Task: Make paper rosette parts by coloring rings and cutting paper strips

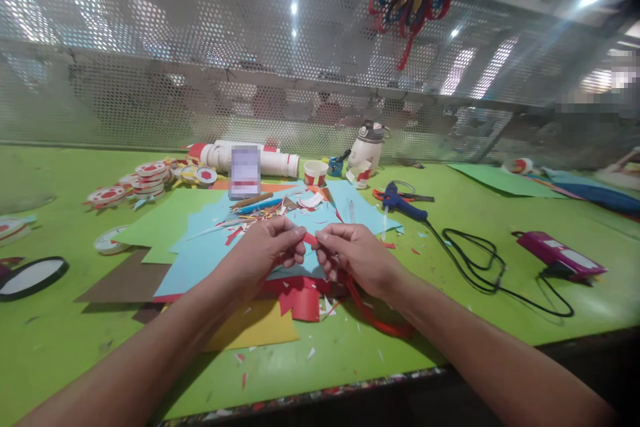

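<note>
My left hand point(278, 240) and my right hand point(350, 250) meet over the middle of the table, thumbs and forefingers pinching a small red paper strip point(311, 239) from both ends. Under them lie light blue paper sheets point(200, 260), with scattered cuttings on top. Just below the hands, a curled red paper piece point(306, 305) rests near the front sheets. A long red strip point(375, 321) loops beneath my right wrist; whether it joins the pinched piece, I cannot tell. A blue pen point(261, 206) lies among the scraps beyond my left hand.
To the right are a blue glue gun point(404, 203), its black cord point(470, 273) and a purple box point(560, 255). Paper cups point(315, 173), a white bottle point(367, 148) and white rolls point(260, 161) stand at the back. Round red-and-white pieces point(150, 180) and a black-rimmed disc point(34, 277) lie left.
</note>
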Tool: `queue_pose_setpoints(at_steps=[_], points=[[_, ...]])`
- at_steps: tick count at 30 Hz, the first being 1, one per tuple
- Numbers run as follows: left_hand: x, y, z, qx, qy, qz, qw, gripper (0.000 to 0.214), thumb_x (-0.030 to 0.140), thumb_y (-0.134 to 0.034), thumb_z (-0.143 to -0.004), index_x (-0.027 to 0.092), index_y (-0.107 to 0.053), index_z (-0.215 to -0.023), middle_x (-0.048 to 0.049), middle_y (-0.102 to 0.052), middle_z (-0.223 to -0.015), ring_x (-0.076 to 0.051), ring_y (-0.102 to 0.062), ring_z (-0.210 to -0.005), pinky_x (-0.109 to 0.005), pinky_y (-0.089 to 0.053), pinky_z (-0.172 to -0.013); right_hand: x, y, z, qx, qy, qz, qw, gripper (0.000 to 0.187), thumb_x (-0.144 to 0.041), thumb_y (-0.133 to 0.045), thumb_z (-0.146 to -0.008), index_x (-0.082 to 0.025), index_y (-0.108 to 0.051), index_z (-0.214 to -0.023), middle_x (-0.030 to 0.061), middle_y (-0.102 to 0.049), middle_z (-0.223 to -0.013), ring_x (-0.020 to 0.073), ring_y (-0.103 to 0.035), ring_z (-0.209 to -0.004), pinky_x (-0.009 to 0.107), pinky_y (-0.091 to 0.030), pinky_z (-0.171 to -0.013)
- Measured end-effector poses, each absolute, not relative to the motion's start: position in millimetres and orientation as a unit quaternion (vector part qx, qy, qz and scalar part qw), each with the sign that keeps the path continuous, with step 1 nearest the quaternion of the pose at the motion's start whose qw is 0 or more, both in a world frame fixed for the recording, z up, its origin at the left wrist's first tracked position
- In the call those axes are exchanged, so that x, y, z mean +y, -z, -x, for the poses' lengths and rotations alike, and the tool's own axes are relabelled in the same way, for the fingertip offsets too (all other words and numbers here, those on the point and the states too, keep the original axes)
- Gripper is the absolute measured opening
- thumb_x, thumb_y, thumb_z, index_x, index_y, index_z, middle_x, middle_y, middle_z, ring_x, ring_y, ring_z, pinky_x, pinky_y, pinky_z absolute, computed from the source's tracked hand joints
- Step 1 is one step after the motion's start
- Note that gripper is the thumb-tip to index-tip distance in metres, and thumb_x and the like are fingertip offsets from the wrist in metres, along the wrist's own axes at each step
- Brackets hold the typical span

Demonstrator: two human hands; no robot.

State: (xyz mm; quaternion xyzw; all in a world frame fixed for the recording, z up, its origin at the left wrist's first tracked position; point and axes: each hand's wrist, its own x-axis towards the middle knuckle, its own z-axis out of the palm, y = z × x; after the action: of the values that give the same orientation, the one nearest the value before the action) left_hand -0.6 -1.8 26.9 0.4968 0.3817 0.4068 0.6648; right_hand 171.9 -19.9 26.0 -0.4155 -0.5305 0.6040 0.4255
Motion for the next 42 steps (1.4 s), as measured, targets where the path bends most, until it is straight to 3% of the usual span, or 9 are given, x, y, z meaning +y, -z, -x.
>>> queue_pose_setpoints(at_steps=[14, 30, 42], points=[[-1.4, -23.9, -1.4, 0.408, -0.392, -0.48, 0.67, 0.032, 0.035, -0.079, -0.066, 0.014, -0.054, -0.061, 0.0004, -0.061, -0.056, -0.007, -0.052, -0.049, -0.019, -0.036, -0.047, -15.6, -23.7, -176.1, -0.517, -0.565, 0.447, 0.462, 0.023, -0.034, -0.071, -0.074, -0.017, -0.058, -0.064, -0.0048, -0.056, -0.053, 0.0053, -0.047, -0.042, 0.02, -0.04, -0.042], [-2.0, -25.6, -0.3, 0.401, -0.374, -0.472, 0.691, 0.018, 0.024, -0.07, -0.076, 0.012, -0.059, -0.067, -0.0023, -0.065, -0.061, -0.008, -0.056, -0.054, -0.02, -0.043, -0.055, -22.2, -22.5, -170.4, -0.558, -0.537, 0.462, 0.431, 0.022, -0.028, -0.068, -0.077, -0.016, -0.058, -0.061, -0.0042, -0.057, -0.049, 0.0046, -0.046, -0.038, 0.017, -0.036, -0.036], [0.3, -20.3, -0.8, 0.362, -0.39, -0.563, 0.633, 0.019, 0.03, -0.071, -0.074, 0.012, -0.063, -0.069, -0.0031, -0.066, -0.066, -0.01, -0.057, -0.057, -0.021, -0.043, -0.055, -24.7, -20.1, -167.4, -0.559, -0.548, 0.438, 0.442, 0.022, -0.033, -0.067, -0.075, -0.017, -0.057, -0.064, -0.005, -0.055, -0.051, 0.0054, -0.045, -0.038, 0.017, -0.035, -0.033]])
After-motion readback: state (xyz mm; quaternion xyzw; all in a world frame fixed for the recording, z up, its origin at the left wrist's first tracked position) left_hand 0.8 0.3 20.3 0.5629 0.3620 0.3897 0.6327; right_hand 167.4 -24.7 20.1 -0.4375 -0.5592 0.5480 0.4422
